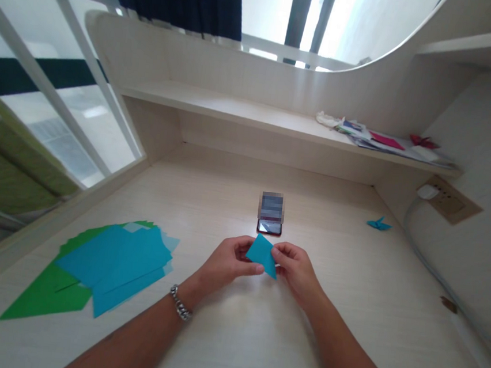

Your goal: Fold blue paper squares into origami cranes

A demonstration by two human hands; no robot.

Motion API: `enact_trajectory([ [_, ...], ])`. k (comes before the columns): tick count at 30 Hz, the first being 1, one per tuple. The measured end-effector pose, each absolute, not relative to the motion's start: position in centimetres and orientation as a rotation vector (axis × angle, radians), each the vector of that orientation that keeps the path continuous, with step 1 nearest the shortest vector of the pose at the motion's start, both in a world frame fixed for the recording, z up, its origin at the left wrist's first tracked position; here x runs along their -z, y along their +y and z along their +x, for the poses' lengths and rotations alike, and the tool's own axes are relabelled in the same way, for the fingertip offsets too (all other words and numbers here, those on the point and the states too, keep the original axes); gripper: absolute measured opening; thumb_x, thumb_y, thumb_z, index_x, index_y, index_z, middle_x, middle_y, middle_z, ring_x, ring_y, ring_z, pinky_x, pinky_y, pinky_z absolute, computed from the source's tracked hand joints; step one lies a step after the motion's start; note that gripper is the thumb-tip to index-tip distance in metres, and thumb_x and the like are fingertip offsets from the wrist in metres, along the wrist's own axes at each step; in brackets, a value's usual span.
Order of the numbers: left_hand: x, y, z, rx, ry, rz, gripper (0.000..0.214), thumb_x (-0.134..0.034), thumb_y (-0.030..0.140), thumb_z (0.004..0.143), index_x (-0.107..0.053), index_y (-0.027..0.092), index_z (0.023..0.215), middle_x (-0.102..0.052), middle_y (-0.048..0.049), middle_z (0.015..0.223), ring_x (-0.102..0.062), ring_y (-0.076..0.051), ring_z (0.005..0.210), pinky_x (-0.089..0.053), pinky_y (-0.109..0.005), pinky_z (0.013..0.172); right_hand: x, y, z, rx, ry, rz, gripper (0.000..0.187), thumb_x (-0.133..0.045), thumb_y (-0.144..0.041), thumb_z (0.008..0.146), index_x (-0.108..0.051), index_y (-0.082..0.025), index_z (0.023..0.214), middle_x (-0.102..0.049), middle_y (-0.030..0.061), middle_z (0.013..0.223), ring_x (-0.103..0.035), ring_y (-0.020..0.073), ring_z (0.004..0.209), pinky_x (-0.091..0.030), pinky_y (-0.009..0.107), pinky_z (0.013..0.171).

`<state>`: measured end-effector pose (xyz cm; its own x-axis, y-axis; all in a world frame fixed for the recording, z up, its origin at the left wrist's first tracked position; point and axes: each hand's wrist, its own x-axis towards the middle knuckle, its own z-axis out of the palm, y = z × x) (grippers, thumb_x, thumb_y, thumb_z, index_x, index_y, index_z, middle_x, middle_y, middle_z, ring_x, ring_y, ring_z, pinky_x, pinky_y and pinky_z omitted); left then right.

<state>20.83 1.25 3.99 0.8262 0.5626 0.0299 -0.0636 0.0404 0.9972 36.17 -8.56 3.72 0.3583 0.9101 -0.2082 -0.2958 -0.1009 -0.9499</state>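
1. While the left hand [229,260] and right hand [296,267] each pinch one side of the small blue folded paper triangle [262,254], it's held just above the pale wooden desk [257,335]; mid-fold, by the look.
2. Next crease calls for edges lined up first, with a pinch at the corners.
3. Loose blue and green paper sheets [111,264] lie left; dark phone [269,227] just beyond the hands.

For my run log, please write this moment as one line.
left hand: holds blue fold | right hand: holds it too | desk: paper stack left, phone ahead, origami right
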Motion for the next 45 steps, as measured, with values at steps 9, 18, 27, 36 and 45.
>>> enact_trajectory([
  [9, -3.7, 1.0, 21.3, -0.609, 0.408, 1.543, 0.018, -0.065, 0.027, 0.079, -0.068, 0.012, 0.089, -0.068, -0.0101, 0.095, -0.062, -0.021, 0.088, -0.049, -0.033, 0.08, -3.3, -8.6, 35.2, -1.396, -0.655, -1.134, 0.025, -0.076, -0.033, 0.065, -0.066, -0.013, 0.077, -0.059, 0.0004, 0.06, -0.051, 0.0109, 0.053, -0.039, 0.023, 0.051],
  [18, -3.2, 1.7, 21.0, -0.56, 0.583, 1.579, 0.022, -0.062, 0.034, 0.08, -0.065, 0.012, 0.079, -0.066, -0.0043, 0.069, -0.06, -0.014, 0.062, -0.049, -0.025, 0.059, -3.8, -9.1, 38.1, -1.043, -0.873, -1.375, 0.033, -0.064, -0.046, 0.077, -0.067, -0.016, 0.091, -0.068, 0.0053, 0.08, -0.062, 0.0156, 0.067, -0.048, 0.026, 0.059],
  [27, -4.1, 1.7, 20.7, -0.454, 0.621, 1.471, 0.016, -0.07, 0.02, 0.07, -0.069, 0.011, 0.083, -0.07, -0.0064, 0.075, -0.064, -0.017, 0.067, -0.054, -0.029, 0.063, -3.7, -9.4, 38.0, -1.146, -1.004, -1.397, 0.024, -0.071, -0.034, 0.073, -0.071, -0.013, 0.084, -0.069, 0.0045, 0.064, -0.063, 0.0147, 0.057, -0.052, 0.028, 0.058],
  [36, -4.6, 1.5, 20.6, -0.515, 0.612, 1.361, 0.009, -0.067, 0.014, 0.069, -0.07, 0.012, 0.078, -0.068, -0.0032, 0.069, -0.062, -0.015, 0.064, -0.053, -0.028, 0.062, -3.8, -9.8, 37.9, -1.244, -0.803, -1.25, 0.028, -0.078, -0.026, 0.064, -0.075, -0.016, 0.09, -0.071, 0.0069, 0.063, -0.066, 0.0173, 0.056, -0.055, 0.031, 0.058],
  [45, -5.0, 1.5, 20.4, -0.592, 0.586, 1.594, 0.008, -0.062, 0.013, 0.072, -0.07, 0.014, 0.075, -0.067, -0.0027, 0.07, -0.06, -0.014, 0.066, -0.049, -0.024, 0.062, -5.0, -10.1, 37.7, -1.294, -0.887, -1.19, 0.03, -0.071, -0.036, 0.073, -0.074, -0.014, 0.092, -0.072, 0.01, 0.079, -0.068, 0.0197, 0.069, -0.055, 0.034, 0.067],
])
